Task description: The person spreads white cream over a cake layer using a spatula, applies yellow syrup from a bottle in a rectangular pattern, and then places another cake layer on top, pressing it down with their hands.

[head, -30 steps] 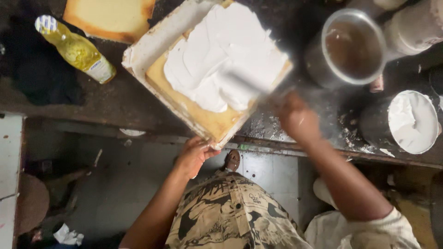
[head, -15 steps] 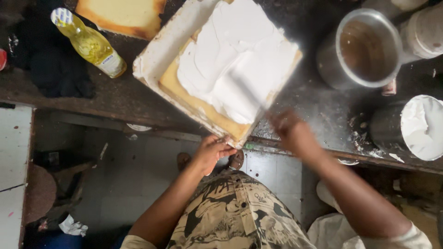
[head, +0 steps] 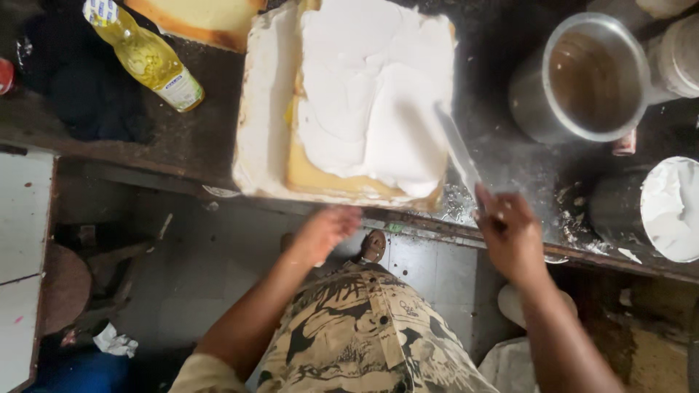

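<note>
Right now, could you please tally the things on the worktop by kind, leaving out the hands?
Cakes: 2, the frosted cake and a plain cake
Boards: 1, the board
Spatulas: 1, the spatula in the right hand
Bottles: 1, the oil bottle
Pots: 1, the metal pot
Cream tubs: 1, the tub
Total: 7

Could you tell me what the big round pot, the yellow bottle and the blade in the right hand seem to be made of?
The pot looks like bare metal, probably aluminium: dull grey sheen, thin bright rim. The bottle seems clear plastic holding yellow liquid, since light passes through it. The blade held by the right hand looks like thin flat metal, pale and smeared with white cream, so its finish is hard to judge.
</note>
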